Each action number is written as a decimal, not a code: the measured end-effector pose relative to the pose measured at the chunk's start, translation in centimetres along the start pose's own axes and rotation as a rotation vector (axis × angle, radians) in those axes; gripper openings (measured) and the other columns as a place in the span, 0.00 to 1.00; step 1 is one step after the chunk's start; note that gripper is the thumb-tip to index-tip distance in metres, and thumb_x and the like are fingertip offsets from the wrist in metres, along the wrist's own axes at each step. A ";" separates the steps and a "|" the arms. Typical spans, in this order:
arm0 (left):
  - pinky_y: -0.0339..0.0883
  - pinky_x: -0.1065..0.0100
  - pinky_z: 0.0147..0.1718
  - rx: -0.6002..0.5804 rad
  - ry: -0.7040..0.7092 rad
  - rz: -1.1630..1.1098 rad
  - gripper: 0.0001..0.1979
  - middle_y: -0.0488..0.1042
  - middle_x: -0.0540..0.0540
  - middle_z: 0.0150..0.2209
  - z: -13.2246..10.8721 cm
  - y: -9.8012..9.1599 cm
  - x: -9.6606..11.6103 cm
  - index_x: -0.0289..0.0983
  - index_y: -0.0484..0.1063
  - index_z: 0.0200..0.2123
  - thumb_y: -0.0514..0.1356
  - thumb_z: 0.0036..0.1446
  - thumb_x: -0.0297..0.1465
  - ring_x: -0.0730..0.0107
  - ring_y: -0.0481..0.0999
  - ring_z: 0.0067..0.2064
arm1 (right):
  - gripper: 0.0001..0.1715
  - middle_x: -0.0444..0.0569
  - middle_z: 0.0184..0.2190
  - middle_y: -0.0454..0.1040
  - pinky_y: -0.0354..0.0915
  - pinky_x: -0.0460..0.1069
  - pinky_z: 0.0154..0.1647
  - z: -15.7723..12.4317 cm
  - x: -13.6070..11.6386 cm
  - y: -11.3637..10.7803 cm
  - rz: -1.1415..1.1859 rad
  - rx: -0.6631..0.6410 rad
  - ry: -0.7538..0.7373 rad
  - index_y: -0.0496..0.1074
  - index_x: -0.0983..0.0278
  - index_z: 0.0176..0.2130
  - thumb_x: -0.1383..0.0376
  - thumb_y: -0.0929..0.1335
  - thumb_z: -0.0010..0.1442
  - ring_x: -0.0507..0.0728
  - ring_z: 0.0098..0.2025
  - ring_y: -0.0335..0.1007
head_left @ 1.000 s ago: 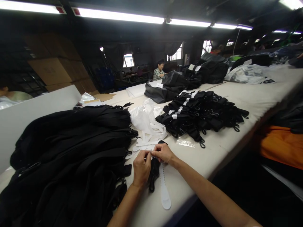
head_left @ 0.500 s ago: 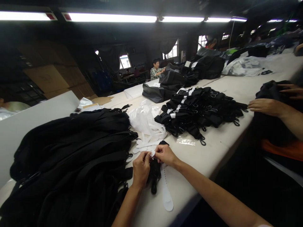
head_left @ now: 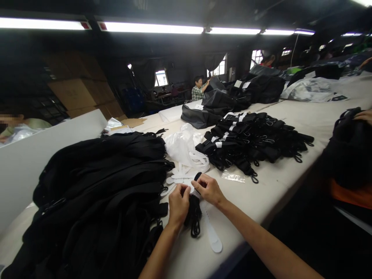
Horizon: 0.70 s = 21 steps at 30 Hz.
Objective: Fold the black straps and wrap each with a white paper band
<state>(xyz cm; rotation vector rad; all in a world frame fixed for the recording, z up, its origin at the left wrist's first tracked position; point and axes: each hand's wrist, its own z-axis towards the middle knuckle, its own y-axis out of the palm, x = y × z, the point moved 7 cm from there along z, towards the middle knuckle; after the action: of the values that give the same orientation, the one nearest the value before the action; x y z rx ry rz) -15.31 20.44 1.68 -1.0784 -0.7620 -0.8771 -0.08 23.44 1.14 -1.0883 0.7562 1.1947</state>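
Observation:
My left hand [head_left: 178,204] is closed in a pinch on a white strip with a notched edge [head_left: 214,237]. From the other side my right hand [head_left: 209,190] pinches the same strip, fingertips almost touching the left ones. The strip passes around a folded black strap [head_left: 193,213] with a hook at its near end, and its long rounded tail lies on the table towards me. My fingers partly hide the spot where the strip crosses the strap. Just beyond my hands lie several more white notched strips [head_left: 179,179].
A big pile of black straps [head_left: 99,193] lies at left. Wrapped straps with hooks [head_left: 252,135] are heaped at right, behind a clear plastic bag [head_left: 233,176]. White bands [head_left: 186,147] lie between. Co-workers are nearby; one hand [head_left: 364,115] touches a black bag [head_left: 345,147].
The view has shifted, so the scene sits further right. My fingertips have moved slightly apart on the strip. The co-worker's hands at right have drawn mostly out of view.

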 end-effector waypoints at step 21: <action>0.62 0.68 0.36 0.149 0.102 -0.209 0.06 0.71 0.50 0.26 -0.5 -2.3 2.8 0.38 0.71 0.26 0.62 0.54 0.33 0.70 0.69 0.31 | 0.25 0.41 0.19 0.58 0.54 0.45 0.27 0.0 -0.3 1.4 0.029 -0.047 -0.072 0.61 0.63 0.21 0.52 0.63 0.64 0.51 0.24 0.54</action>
<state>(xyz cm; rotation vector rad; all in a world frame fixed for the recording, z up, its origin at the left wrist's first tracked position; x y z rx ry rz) -16.04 18.83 4.93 -0.8263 -0.8511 -1.0274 -1.48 23.32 1.06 -1.0704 0.6929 1.2749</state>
